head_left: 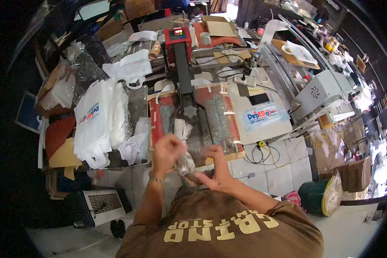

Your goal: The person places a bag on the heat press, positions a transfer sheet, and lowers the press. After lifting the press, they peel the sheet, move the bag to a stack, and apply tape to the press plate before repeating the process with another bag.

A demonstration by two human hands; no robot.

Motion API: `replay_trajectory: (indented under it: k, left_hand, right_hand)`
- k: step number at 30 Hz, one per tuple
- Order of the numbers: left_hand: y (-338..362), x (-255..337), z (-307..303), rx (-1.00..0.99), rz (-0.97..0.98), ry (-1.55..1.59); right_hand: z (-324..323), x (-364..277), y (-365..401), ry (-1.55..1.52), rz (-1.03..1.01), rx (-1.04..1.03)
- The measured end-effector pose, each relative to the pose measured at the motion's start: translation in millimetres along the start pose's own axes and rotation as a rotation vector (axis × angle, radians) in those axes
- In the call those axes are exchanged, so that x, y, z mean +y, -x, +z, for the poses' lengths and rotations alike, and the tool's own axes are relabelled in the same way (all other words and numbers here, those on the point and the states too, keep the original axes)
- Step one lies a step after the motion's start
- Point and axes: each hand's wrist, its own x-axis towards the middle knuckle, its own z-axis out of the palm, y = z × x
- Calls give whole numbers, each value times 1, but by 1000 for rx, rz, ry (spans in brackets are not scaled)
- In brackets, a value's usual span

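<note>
Near the front edge of the counter [262, 131], we see both hands close together, each gripping the same clear plastic wrapper [185, 164]. The left hand [167, 150] is blurred, its fingers curled over the wrapper's upper part. The right hand [216, 168] holds it from the right, fingers reaching leftward. The wrapper sits between the hands, just above the near end of the heat press [182, 86], whose red control box [178, 38] stands at the far end. To the left lies a stack of white bags [92, 124]. To the right a printed bag [266, 116] lies flat, with a power strip [245, 80] farther back.
</note>
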Motion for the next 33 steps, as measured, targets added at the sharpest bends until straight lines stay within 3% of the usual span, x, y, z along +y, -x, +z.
replay_trajectory:
  k: [1, 3, 4, 6, 8, 10, 19, 23, 29, 33]
  left_hand:
    - [-25, -16, -9, 185, -11, -105]
    - [-69, -52, -16, 321, 73, -317]
    - [-82, -49, -12, 312, 75, -317]
    - [-104, -45, 3, 292, -222, 20]
    - [-120, -54, 8, 268, -222, 30]
    - [-130, -67, 8, 269, -191, 8]
    - [-138, -80, 7, 311, -204, -10]
    - [-136, -74, 9, 329, -167, 15]
    - [-133, -60, 9, 301, -182, -132]
    - [-148, -47, -6, 260, -150, -416]
  right_hand:
    - [-1, -3, 1, 5, 8, 6]
    - [-1, -7, 2, 426, -65, -550]
    - [-2, -11, 7, 537, -62, -681]
    - [3, -11, 13, 580, -96, -635]
    - [3, -9, 14, 622, -137, -594]
    - [1, -9, 11, 594, -24, -723]
    - [-2, -12, 2, 602, 57, -837]
    - [-2, -11, 2, 574, 35, -808]
    - [-4, -13, 0, 568, -15, -781]
    - [-22, -64, -37, 599, 38, -861]
